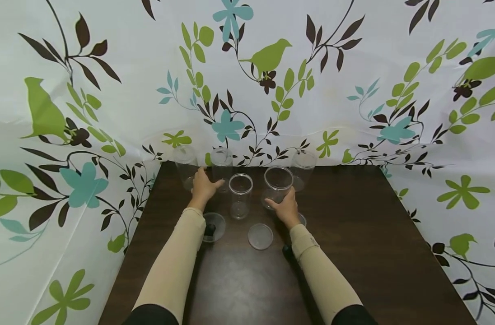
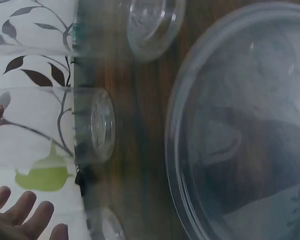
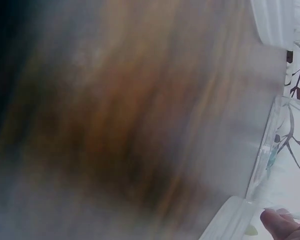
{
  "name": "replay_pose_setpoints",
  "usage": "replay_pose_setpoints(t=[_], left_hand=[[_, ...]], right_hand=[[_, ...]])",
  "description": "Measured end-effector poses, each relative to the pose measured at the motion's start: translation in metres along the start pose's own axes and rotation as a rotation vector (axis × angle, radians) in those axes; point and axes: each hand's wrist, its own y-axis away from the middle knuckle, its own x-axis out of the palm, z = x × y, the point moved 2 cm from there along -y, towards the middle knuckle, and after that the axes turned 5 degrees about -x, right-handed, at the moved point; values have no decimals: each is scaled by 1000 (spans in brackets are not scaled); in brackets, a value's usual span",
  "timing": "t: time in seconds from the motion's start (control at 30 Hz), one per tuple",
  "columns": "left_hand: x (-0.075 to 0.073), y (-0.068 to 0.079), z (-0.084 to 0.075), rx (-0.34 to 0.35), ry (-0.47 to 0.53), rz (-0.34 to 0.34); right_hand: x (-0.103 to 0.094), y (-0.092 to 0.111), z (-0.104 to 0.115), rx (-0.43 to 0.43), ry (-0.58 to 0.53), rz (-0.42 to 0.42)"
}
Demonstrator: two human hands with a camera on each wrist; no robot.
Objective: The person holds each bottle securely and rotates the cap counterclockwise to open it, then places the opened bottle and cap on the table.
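Several clear plastic jars stand near the back of the table. My left hand [image 1: 204, 186] reaches between the back-left jar [image 1: 185, 164] and the jar beside it [image 1: 221, 158], its fingers loosely spread [image 2: 27, 212] and apart from the nearest jar [image 2: 102, 125] in the left wrist view. With its thumb on one side and fingers on the other, my right hand [image 1: 287, 210] holds a jar [image 1: 277, 178] near the middle. Only part of that hand [image 3: 280, 225] shows in the right wrist view. Another jar [image 1: 240, 198] stands between my hands.
A round clear lid [image 1: 260, 236] lies on the dark wood table [image 1: 353, 253] between my forearms. A second lid [image 1: 219, 225] sits by my left wrist, and a third [image 1: 302, 219] is partly hidden by the right. One more jar [image 1: 304, 164] stands at the back, before the patterned cloth [image 1: 333, 104].
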Motion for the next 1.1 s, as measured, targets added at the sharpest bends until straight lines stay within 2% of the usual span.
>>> replay_pose_setpoints(t=[0.13, 0.33, 0.53, 0.63, 0.83, 0.97, 1.1], left_hand=[[-4, -8, -4, -7, 86, -18], [-4, -18, -5, 40, 146, -7], [-6, -18, -4, 78, 164, -26], [-11, -16, -4, 110, 202, -65], [-28, 1, -11, 192, 305, -104], [-35, 22, -7, 179, 295, -104], [-42, 43, 8, 157, 280, -100]], right_hand=[[9, -5, 13, -31, 0, 28], [16, -7, 23, -32, 7, 33], [19, -8, 27, -44, 19, 35], [19, -9, 27, -62, 52, 28], [13, -6, 23, -49, 99, 9], [3, 5, 21, -39, 130, 1], [-11, 19, 25, -75, 180, -27]])
